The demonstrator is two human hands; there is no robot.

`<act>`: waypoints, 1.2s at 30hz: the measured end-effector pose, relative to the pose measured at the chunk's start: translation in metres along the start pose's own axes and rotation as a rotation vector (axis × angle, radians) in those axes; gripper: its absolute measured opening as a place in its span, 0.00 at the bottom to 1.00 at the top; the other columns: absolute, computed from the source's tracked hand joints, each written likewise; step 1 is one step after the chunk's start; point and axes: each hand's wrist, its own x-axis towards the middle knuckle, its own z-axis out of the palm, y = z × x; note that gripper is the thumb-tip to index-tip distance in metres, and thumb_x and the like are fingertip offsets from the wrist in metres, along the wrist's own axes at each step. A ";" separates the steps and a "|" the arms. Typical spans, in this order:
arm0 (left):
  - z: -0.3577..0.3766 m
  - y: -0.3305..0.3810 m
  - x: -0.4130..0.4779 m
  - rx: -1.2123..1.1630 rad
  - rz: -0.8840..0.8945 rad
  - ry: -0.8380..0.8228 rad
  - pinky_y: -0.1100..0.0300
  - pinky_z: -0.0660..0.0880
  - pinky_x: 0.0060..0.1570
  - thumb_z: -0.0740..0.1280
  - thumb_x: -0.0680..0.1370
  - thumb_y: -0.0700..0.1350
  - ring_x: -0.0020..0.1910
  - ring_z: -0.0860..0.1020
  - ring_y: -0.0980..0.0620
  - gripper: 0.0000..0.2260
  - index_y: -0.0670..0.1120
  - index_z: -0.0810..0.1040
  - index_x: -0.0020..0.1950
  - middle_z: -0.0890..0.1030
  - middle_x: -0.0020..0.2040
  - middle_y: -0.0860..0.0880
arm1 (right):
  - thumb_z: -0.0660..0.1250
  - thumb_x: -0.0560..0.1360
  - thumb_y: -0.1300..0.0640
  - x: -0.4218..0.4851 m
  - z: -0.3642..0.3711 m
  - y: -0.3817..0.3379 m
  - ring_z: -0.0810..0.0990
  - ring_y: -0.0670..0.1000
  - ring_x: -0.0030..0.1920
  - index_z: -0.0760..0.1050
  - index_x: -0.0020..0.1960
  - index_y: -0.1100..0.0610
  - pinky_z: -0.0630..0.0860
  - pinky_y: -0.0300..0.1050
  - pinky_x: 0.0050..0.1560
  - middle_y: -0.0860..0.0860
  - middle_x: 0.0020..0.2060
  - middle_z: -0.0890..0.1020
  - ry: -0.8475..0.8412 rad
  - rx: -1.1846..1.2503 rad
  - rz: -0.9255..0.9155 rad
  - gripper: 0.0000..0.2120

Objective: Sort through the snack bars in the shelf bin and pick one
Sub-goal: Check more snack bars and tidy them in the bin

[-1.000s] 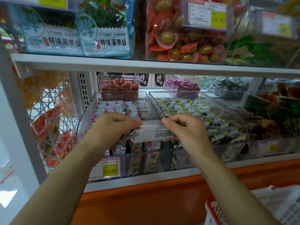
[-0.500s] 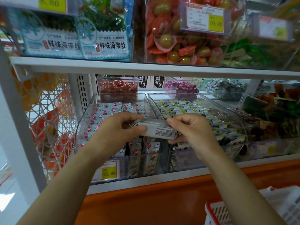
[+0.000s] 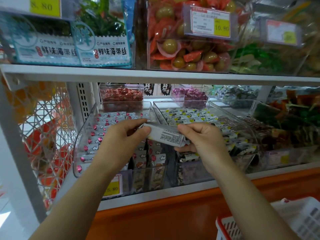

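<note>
A silver-white snack bar (image 3: 167, 136) with small black print facing me is held between both hands above the clear shelf bin (image 3: 81, 135). My left hand (image 3: 121, 139) pinches its left end and my right hand (image 3: 202, 141) pinches its right end, which sits slightly lower. The bin below holds several more bars (image 3: 107, 122) wrapped in white with red dots and cloud prints, some standing upright at the bin's front.
A second clear bin (image 3: 242, 122) to the right holds several black-and-yellow wrapped bars. A white shelf board (image 3: 155, 75) with bins of snacks runs overhead. A yellow price tag (image 3: 112, 188) hangs at the shelf front. A white basket with a red rim (image 3: 297, 220) sits at bottom right.
Both hands have tilted the bar so its right end dips, and the printed back now faces me more. The hands have shifted slightly up and right over the bin.
</note>
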 end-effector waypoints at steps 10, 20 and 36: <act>0.009 -0.012 0.011 0.086 -0.027 0.206 0.62 0.76 0.37 0.63 0.78 0.48 0.37 0.79 0.58 0.08 0.54 0.80 0.41 0.81 0.36 0.55 | 0.70 0.71 0.52 -0.005 0.023 0.012 0.84 0.49 0.48 0.79 0.55 0.52 0.80 0.41 0.49 0.49 0.47 0.83 0.040 0.043 -0.060 0.14; 0.016 -0.023 0.039 0.372 -0.078 0.004 0.55 0.72 0.54 0.52 0.81 0.56 0.59 0.74 0.43 0.20 0.45 0.72 0.65 0.78 0.58 0.45 | 0.69 0.74 0.63 0.055 0.022 0.005 0.82 0.47 0.36 0.77 0.40 0.51 0.81 0.38 0.38 0.49 0.37 0.82 0.208 -0.168 -0.144 0.08; 0.036 -0.080 0.154 0.910 0.034 -0.473 0.53 0.63 0.60 0.50 0.82 0.51 0.64 0.67 0.42 0.17 0.40 0.72 0.56 0.71 0.60 0.41 | 0.69 0.71 0.68 0.161 0.041 0.035 0.75 0.54 0.42 0.72 0.43 0.66 0.81 0.56 0.45 0.57 0.39 0.75 0.276 -0.196 -0.039 0.06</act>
